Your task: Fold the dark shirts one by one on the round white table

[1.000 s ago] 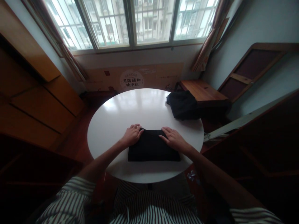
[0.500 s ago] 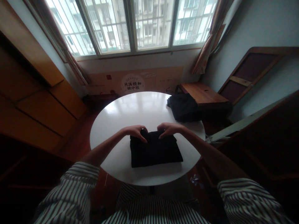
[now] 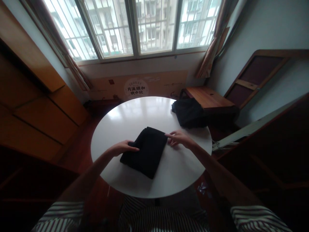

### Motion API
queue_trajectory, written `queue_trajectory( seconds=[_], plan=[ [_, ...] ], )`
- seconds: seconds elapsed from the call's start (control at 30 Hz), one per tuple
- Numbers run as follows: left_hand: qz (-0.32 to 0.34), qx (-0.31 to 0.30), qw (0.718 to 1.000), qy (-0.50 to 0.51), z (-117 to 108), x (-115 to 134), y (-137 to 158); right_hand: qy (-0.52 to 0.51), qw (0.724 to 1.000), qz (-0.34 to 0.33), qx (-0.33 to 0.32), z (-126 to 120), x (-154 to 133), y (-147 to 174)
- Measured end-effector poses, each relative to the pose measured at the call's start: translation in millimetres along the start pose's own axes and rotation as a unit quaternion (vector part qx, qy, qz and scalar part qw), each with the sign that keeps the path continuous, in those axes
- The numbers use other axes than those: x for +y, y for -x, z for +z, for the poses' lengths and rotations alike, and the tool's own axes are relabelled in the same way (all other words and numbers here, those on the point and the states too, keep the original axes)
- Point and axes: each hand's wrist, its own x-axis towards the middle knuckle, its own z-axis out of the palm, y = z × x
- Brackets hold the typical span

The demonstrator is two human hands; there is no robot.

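A black folded garment [image 3: 147, 151] lies turned at an angle on the round white table [image 3: 178, 180]. At its left edge my left hand [image 3: 124, 147] is closed, thumb on top of the cloth and the other fingers mostly hidden under it. My right hand [image 3: 178, 138] is at the upper right corner, one fingertip touching the cloth there. Its other fingers are apart from that one, loosely bent over the table. What kind of garment it is does not show.
A second black cloth bundle [image 3: 189, 112] sits at the table's far right edge. Behind it stands a low wooden table [image 3: 209, 96]. Wooden cabinets [image 3: 45, 106] line the left side, and a barred window [image 3: 154, 25] is ahead.
The folded garment has turned on the table, and its upper edge now slants. My left hand has moved left and down to its side; my right hand has shifted right to its corner.
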Motion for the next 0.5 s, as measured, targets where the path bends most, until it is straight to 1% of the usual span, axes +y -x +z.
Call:
queue_trajectory(
  seconds=[0.07,0.17,0.23,0.3,0.33,0.37,0.43,0.5],
  plan=[
    [-0.012,-0.022,1.0,0.01,-1,11,-5,-0.076,0.997,-0.016,-0.002,13,1,-3],
    [-0.037,-0.047,0.998,0.019,4,25,-20,-0.135,0.99,-0.047,0.018,29,-5,-8],
    [-0.013,-0.048,0.998,0.025,10,27,-28,-0.18,0.98,-0.069,0.051,36,-8,-9],
    [0.045,-0.034,0.997,0.05,17,24,-32,-0.235,0.967,-0.061,0.081,39,-10,-7],
    [0.074,-0.024,0.995,0.067,21,21,-32,-0.258,0.963,-0.041,0.07,40,-10,-4],
    [0.1,-0.016,0.991,0.084,24,18,-32,-0.275,0.96,-0.013,0.041,40,-10,-1],
    [0.136,-0.005,0.985,0.109,31,11,-28,-0.286,0.956,0.034,-0.049,40,-8,7],
    [0.155,0.001,0.98,0.122,38,6,-25,-0.282,0.952,0.042,-0.11,40,-7,17]
  ],
)
